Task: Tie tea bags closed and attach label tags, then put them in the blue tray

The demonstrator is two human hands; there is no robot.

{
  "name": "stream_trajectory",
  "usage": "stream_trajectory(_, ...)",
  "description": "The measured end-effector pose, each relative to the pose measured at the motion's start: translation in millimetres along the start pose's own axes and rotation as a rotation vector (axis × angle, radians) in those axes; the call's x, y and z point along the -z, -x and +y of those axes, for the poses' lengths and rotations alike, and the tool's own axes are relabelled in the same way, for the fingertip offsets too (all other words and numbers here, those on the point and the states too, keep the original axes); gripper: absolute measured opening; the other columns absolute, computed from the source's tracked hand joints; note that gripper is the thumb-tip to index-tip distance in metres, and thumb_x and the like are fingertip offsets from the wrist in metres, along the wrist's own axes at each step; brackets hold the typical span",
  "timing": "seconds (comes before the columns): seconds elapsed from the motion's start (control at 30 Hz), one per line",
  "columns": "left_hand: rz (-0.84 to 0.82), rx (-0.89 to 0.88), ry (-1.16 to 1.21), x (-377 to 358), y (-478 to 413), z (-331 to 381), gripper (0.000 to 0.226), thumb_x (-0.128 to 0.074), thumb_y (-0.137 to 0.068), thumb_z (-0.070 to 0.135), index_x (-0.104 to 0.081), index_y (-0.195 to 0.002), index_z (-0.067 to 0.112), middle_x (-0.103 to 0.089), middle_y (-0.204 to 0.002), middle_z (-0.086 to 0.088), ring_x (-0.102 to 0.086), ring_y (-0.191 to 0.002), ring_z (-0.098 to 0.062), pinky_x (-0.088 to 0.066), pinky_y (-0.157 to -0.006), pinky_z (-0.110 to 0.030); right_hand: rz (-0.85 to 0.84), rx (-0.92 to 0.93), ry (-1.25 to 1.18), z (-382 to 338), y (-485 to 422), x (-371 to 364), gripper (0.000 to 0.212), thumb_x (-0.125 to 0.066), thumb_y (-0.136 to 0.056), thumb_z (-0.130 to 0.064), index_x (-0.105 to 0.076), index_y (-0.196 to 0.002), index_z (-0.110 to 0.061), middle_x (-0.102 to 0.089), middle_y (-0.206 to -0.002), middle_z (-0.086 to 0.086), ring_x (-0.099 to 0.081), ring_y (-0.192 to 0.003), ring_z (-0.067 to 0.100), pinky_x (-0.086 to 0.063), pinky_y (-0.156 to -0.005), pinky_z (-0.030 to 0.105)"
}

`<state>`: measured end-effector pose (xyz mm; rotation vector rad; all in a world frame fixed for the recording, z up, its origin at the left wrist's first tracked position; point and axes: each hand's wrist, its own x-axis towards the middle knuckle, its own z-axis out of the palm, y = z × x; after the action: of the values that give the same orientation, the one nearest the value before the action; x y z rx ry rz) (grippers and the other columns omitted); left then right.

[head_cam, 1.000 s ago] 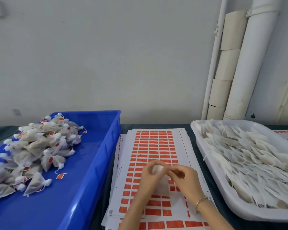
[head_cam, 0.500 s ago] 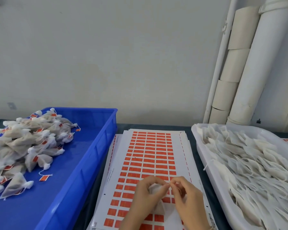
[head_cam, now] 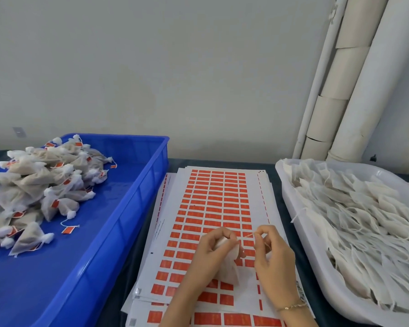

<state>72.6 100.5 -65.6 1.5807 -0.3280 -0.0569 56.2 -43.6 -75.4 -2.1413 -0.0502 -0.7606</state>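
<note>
My left hand (head_cam: pixel 211 253) grips a white tea bag (head_cam: pixel 230 267) by its gathered neck, over the stack of label sheets (head_cam: pixel 213 204) with red tags. A thin string (head_cam: pixel 247 236) runs taut from the bag's top to my right hand (head_cam: pixel 270 254), which pinches it between thumb and forefinger. On the left stands the blue tray (head_cam: pixel 118 223) with a pile of tied, tagged tea bags (head_cam: pixel 40 185). The lower part of the held bag hangs below my left palm.
A white tray (head_cam: pixel 316 267) on the right is heaped with flat untied tea bags (head_cam: pixel 364 223). White pipes (head_cam: pixel 354 95) run up the wall at the back right. The trays and sheets lie on a dark table (head_cam: pixel 224 161) against a pale wall.
My hands have drawn apart, the right one pulling the string out taut to the right. The camera has tilted, so the hands sit higher in view than half a second ago.
</note>
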Motion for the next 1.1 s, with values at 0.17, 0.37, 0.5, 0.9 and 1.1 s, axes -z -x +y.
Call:
stream_trajectory(0.17, -0.005, 0.017, -0.013, 2, 1, 2, 0.021, -0.05, -0.093, 0.024, -0.063, -0.086, 0.009, -0.07, -0.08, -0.006, -0.069, -0.078, -0.021, -0.057, -0.08, -0.03, 0.079, -0.004, 0.047, 1, -3, 2, 0.009, -0.056, -0.092, -0.019, -0.051, -0.093, -0.027, -0.062, -0.079, -0.012, -0.06, -0.065, 0.004, -0.044, -0.058, 0.01)
stream_trajectory(0.37, -0.064, 0.074, -0.036, 5, 4, 3, 0.02, -0.055, -0.095, 0.031, -0.065, -0.087, 0.016, -0.066, -0.068, -0.001, -0.067, -0.068, -0.017, -0.056, -0.078, -0.031, 0.147, -0.026, -0.006, 4, -6, 2, 0.015, -0.057, -0.092, -0.009, -0.051, -0.093, -0.023, -0.062, -0.077, -0.007, -0.062, -0.066, 0.01, -0.044, -0.06, 0.015)
stream_trajectory(0.5, -0.168, 0.139, -0.163, 7, 6, 7, 0.017, -0.067, -0.086, 0.043, -0.069, -0.099, 0.032, -0.072, -0.081, 0.01, -0.068, -0.079, -0.007, -0.052, -0.073, -0.013, 0.231, -0.091, -0.138, 5, -10, 7, 0.009, -0.052, -0.094, -0.011, -0.054, -0.092, -0.02, -0.06, -0.068, -0.003, -0.063, -0.061, 0.014, -0.043, -0.058, 0.012)
stream_trajectory(0.9, -0.251, 0.295, 0.286, 25, 8, 13, 0.034, -0.048, -0.091, 0.038, -0.069, -0.089, 0.012, -0.065, -0.082, -0.008, -0.062, -0.076, -0.017, -0.051, -0.077, -0.03, 0.228, -0.077, -0.065, 9, -11, 7, 0.011, -0.056, -0.093, -0.008, -0.055, -0.09, -0.019, -0.061, -0.072, -0.008, -0.061, -0.061, 0.011, -0.045, -0.054, 0.015)
stream_trajectory(1.1, -0.01, 0.134, 0.421, 24, 4, 11, 0.026, -0.055, -0.092, 0.03, -0.073, -0.103, 0.014, -0.071, -0.105, -0.007, -0.068, -0.095, -0.018, -0.052, -0.081, -0.022, -0.18, -0.168, 0.163, 13, -2, 2, 0.008, -0.058, -0.088, -0.04, -0.054, -0.095, -0.038, -0.06, -0.083, -0.023, -0.061, -0.067, -0.001, -0.044, -0.064, 0.005)
